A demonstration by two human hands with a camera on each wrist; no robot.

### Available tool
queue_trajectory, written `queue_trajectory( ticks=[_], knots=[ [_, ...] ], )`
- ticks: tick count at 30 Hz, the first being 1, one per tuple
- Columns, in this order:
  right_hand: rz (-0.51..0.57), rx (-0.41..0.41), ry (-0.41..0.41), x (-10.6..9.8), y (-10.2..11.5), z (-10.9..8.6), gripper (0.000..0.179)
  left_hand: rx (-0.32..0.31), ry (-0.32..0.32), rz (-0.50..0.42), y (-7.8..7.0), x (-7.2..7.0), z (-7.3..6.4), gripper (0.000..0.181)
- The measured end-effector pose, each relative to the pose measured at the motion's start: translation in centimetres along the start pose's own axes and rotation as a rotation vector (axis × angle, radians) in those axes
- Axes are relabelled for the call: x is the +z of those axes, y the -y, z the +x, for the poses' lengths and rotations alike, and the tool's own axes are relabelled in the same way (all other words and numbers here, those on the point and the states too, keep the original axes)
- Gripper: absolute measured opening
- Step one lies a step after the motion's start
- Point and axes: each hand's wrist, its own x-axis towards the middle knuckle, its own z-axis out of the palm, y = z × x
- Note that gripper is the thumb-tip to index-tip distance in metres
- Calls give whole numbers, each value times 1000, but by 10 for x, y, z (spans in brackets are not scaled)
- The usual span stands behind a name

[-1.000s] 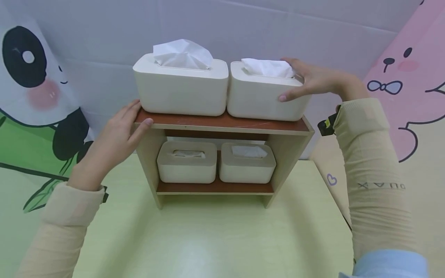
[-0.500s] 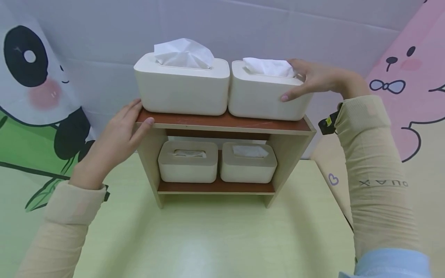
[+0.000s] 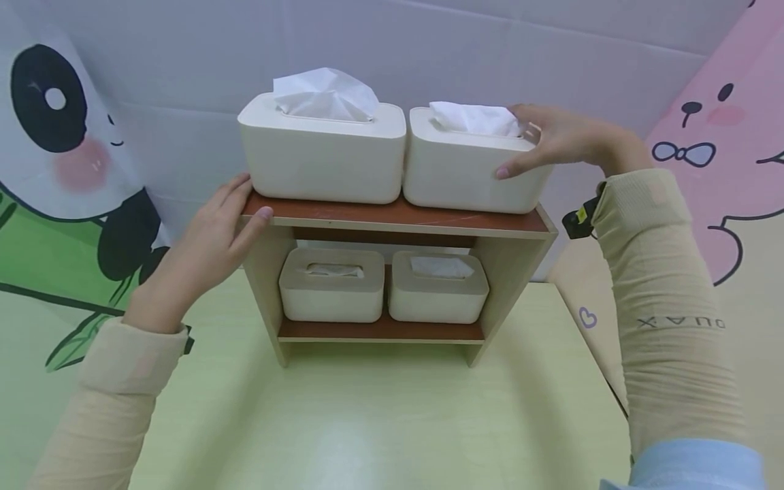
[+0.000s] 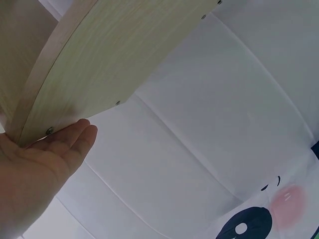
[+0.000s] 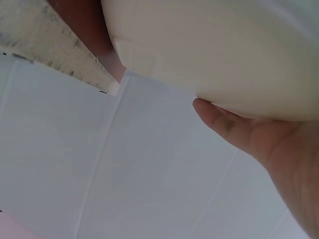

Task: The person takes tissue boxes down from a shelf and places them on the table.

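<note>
With the middle of the head view as the hub of the dial, the upper right tissue box (image 3: 468, 173) sits toward half past one on top of a wooden shelf unit (image 3: 511, 262). The right hand (image 3: 563, 139), at two o'clock, grips that box in a wide span, its thumb on the front face and its other fingers reaching over to the back, where their tips are hidden. The left hand (image 3: 199, 245), at nine o'clock, holds the shelf unit's near top corner, thumb against the front edge and fingers along the side panel.

Closest in the way is the upper left tissue box (image 3: 321, 160), toward eleven o'clock and just beside its neighbour; whether the two touch is unclear. Behind both rises a pale wall covering (image 3: 453, 54) at twelve. On the lower board stand the lower left tissue box (image 3: 331, 296) at eight o'clock and the lower right tissue box (image 3: 437, 299) toward half past four. A light table (image 3: 392, 422) spreads out at six. A printed panda (image 3: 86, 163) fills ten o'clock, and a pink printed figure (image 3: 716, 150) lies between two and three.
</note>
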Motion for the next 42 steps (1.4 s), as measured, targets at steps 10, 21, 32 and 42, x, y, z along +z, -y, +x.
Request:
queue_trajectory(
  ticks=[10,21,32,42],
  knots=[
    [16,-8,-57,2,-4,1,89,-1,-3,-7,0,0,0,65],
    [41,-40,-107,6,-6,2,82,-4,-11,-15,1,2,-1,65],
    [62,-38,-140,6,-8,2,88,8,-27,-29,2,3,0,64],
    [89,-2,-160,-1,-9,-5,90,10,-27,-34,2,3,0,64]
  ],
)
